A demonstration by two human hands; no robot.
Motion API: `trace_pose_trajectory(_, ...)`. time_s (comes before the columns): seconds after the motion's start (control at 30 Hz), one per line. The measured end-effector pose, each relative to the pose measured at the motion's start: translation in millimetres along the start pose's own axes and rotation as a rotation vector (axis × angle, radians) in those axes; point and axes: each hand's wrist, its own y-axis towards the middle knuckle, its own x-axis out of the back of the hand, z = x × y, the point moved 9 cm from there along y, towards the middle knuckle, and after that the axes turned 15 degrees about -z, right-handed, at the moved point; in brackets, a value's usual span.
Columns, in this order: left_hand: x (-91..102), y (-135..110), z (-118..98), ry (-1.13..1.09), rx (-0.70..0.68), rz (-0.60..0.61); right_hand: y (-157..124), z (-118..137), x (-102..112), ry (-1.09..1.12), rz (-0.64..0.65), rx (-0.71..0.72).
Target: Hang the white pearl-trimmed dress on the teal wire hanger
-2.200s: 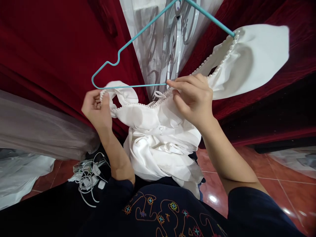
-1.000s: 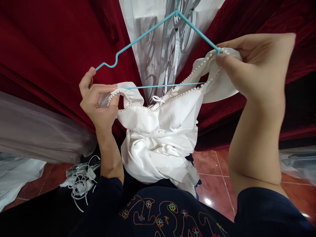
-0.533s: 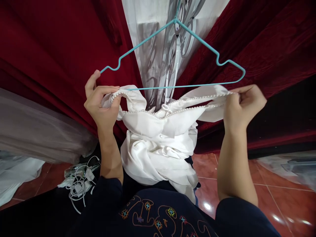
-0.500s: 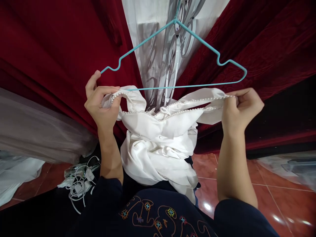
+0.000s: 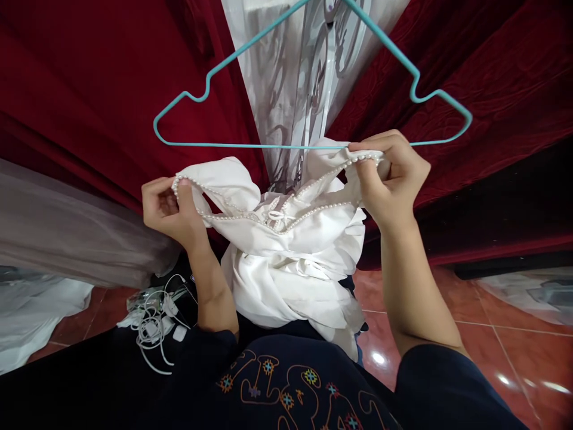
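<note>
A white garment (image 5: 290, 257) with pearl-trimmed edges hangs bunched between my hands, below a teal wire hanger (image 5: 313, 145). My left hand (image 5: 170, 209) is closed on the garment's left pearl-edged shoulder, under the hanger's left end. My right hand (image 5: 389, 176) pinches the right pearl-edged shoulder just beneath the hanger's bottom bar. Neither hand touches the hanger, which hangs free of the garment against a white patterned curtain (image 5: 304, 77).
Dark red drapes (image 5: 89, 89) fill the background on both sides. A grey fabric bundle (image 5: 67, 239) lies at left. Tangled white cables and chargers (image 5: 154, 325) sit on the red tiled floor (image 5: 492, 334). White plastic sheeting (image 5: 27, 316) lies at far left.
Both hands came down and inward with the garment's shoulders, off the hanger ends. The hanger now hangs bare above the garment. My left hand let go of the hanger's left end.
</note>
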Motion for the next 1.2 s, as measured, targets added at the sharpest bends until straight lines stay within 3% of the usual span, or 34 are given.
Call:
trace_pose_trajectory(0.1,-5.9,13,26,0.073,0.166,0.078,3,-2,3,0.013,-0.004,-0.053)
trace_pose_trajectory(0.2,-26.5,33,34,0.042,0.189,0.189,10,-3,4,0.046,0.001,-0.122)
trace_pose_trajectory(0.3,-39.3,64,27,0.006,0.115,0.144,15,-2,5,0.029,-0.01,-0.133)
trace_pose_trajectory(0.37,-44.6,83,14,-0.016,0.031,0.065,16,-1,5,0.012,-0.006,-0.12)
trace_pose_trajectory(0.43,-58.0,93,-3,-0.039,-0.046,0.067,17,0,5,-0.002,-0.002,-0.11)
trace_pose_trajectory(0.57,-107.2,74,-38,-0.098,-0.123,0.309,16,-1,6,-0.012,-0.009,-0.114)
trace_pose_trajectory(0.67,-132.4,49,-50,-0.1,-0.14,0.442,15,-1,6,0.006,-0.021,-0.114)
trace_pose_trajectory(0.77,-132.8,46,-40,-0.057,-0.099,0.426,15,1,6,0.009,-0.04,-0.114)
trace_pose_trajectory(0.87,-109.0,68,-31,-0.022,-0.1,0.27,16,-1,5,-0.005,-0.026,-0.141)
trace_pose_trajectory(0.97,-82.6,88,-41,-0.041,-0.154,0.145,15,-3,4,-0.005,-0.009,-0.173)
trace_pose_trajectory(1.03,-75.9,89,-54,-0.006,-0.174,0.118,15,-3,3,-0.003,-0.009,-0.179)
trace_pose_trajectory(1.13,-101.1,71,-66,0.104,-0.142,0.303,14,-4,1,0.015,-0.024,-0.192)
trace_pose_trajectory(1.2,-123.7,57,-69,0.043,-0.124,0.425,13,-5,1,0.034,-0.037,-0.197)
